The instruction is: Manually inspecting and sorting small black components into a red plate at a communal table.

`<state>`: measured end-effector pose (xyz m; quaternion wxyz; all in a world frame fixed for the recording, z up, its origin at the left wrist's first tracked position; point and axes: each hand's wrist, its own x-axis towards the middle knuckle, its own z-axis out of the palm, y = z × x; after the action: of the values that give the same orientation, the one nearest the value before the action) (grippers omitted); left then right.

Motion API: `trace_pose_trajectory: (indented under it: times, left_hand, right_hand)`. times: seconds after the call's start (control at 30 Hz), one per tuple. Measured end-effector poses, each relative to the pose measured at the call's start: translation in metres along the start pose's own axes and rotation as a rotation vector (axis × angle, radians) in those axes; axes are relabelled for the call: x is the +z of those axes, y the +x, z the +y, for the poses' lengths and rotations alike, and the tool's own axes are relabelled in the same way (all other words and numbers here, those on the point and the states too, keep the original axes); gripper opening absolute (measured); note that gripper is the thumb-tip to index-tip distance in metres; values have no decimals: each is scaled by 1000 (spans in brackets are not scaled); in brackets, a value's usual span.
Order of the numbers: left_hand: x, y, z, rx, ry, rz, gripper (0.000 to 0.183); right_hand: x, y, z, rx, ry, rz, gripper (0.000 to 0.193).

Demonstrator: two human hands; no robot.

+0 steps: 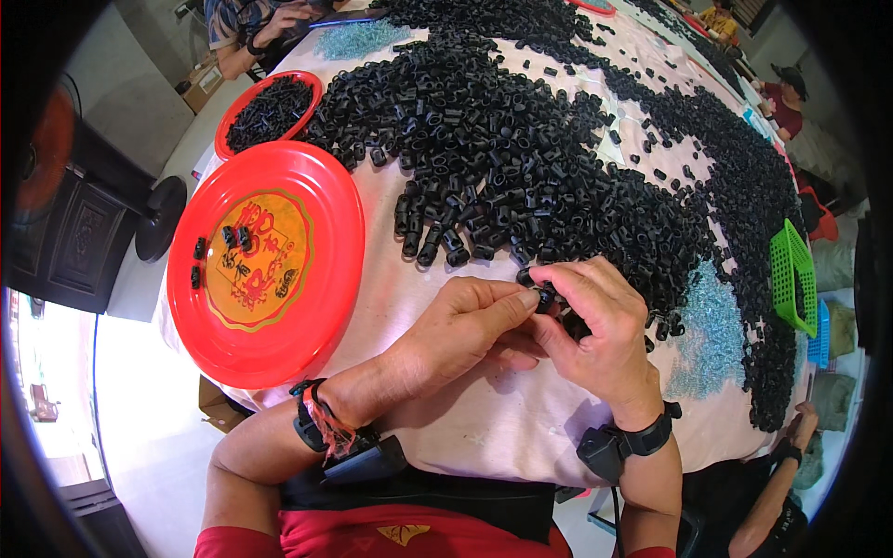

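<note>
Over the near edge of a big heap of short black plastic tube-like parts, my two hands meet at the fingertips. My left hand pinches a small black plastic part between thumb and fingers. From the other side, the thumb and index finger of my right hand close on the same part; its finer detail is covered by the fingers. To the left lies a red plate with a yellow printed centre, carrying several of the small black parts.
Behind the plate stands a red bowl of thin black pieces. Small clear bluish pieces lie in a pile at right and another at far left. A green basket sits at the right edge. Other people work around the cloth-covered table.
</note>
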<state>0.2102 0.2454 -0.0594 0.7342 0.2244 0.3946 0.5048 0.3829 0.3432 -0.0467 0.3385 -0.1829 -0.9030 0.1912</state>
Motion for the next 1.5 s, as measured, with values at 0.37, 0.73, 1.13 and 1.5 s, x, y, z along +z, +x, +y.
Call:
trace_pose_trajectory:
  times: [0.37,0.73,1.13,1.5]
  left_hand:
    - [3,1,-7,147,176,17,37]
    - [7,1,-2,126,122,-42,34]
    - [8,3,4,-39,-60,-43,37]
    - [-2,1,3,-80,-79,-162,40]
  right_hand:
    - [-2,0,-1,-52,-55,-32,44]
    - [-2,3,-2,-114,-107,-13,50]
    - [1,2,1,26,151,-8,54]
    - [-5,3,0,-42,16,-52,43]
